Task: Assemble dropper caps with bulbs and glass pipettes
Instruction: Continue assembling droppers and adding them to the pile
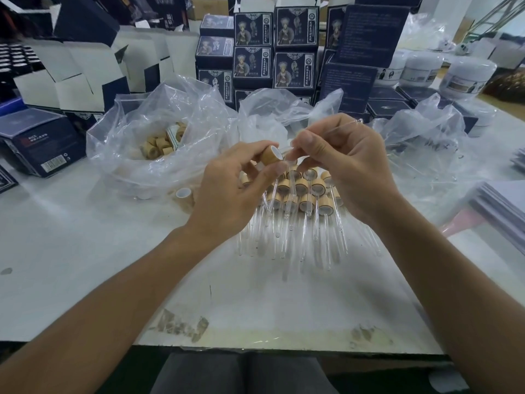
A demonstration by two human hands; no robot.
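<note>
1. The left hand (227,191) pinches a bamboo dropper cap (271,155), its white open end turned right to receive the glass
2. The right hand (341,166) pinches a glass pipette (326,132), its near end at that opening
3. Finished droppers (295,206) lie grouped beneath, out of the way

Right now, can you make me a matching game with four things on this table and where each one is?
Things:
1. wooden cap
2. glass pipette
3. bag of loose caps
4. finished droppers

Places:
A. pinched in the right hand
B. lying in rows on the table, under both hands
C. held in the left hand
D. to the left, behind the left hand

Pairs: 1-C, 2-A, 3-D, 4-B
</note>
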